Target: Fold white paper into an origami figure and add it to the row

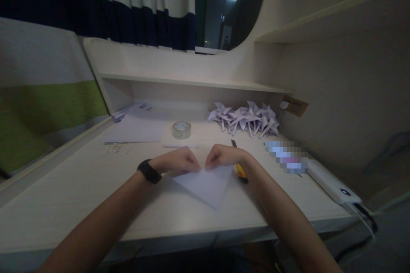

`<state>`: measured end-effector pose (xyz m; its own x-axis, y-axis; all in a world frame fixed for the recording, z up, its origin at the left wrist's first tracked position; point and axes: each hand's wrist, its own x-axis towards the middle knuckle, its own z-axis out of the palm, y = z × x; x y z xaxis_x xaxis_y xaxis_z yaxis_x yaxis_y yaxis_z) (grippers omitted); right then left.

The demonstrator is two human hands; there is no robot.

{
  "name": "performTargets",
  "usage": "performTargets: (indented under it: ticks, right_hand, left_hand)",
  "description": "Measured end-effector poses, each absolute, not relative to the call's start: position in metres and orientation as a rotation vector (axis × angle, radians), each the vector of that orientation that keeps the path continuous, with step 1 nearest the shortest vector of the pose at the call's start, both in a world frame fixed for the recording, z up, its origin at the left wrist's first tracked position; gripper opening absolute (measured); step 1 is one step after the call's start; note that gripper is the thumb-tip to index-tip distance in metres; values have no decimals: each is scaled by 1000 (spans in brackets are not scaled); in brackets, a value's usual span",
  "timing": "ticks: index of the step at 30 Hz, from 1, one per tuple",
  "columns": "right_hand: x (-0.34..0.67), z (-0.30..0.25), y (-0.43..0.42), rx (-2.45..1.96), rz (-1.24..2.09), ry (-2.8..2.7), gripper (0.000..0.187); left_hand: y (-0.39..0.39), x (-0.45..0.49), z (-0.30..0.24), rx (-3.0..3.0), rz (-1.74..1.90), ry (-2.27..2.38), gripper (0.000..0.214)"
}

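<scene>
A folded sheet of white paper (pixel 205 185), with one corner pointing toward me, lies over the near middle of the desk. My left hand (pixel 179 161) pinches its far edge with the fingers closed. Close beside it, my right hand (pixel 221 156) pinches the same edge, the two hands' fingertips almost meeting. A yellow and black utility knife (pixel 241 171) lies partly behind my right wrist. Just beyond my hands a thin white paper stick (pixel 180 146) rests on the desk, and past it stands a roll of clear tape (pixel 181 129).
Several white paper pinwheels (pixel 245 117) are piled at the back right. A stack of white paper (pixel 141 126) lies at the back left, with small scraps (pixel 115 149) before it. A blurred-out item (pixel 286 157) and a white power strip (pixel 333 181) with cables line the right side.
</scene>
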<state>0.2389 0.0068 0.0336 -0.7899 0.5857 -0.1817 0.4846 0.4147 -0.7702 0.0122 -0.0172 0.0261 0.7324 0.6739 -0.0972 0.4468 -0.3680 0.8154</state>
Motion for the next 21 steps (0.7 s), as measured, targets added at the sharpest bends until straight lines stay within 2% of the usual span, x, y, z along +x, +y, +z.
performTargets:
  ticks: [7, 15, 21]
  right_hand:
    - [265, 46, 13, -1110, 1457, -2477, 28]
    - [284, 50, 23, -1194, 1412, -2370, 28]
    - [272, 43, 23, -1243, 1362, -2309, 22]
  left_hand:
    - [-13, 4, 32, 1983, 259, 788, 24]
    - [7, -40, 40, 1861, 168, 862, 22]
    - [10, -35, 42, 1855, 617, 1004, 31]
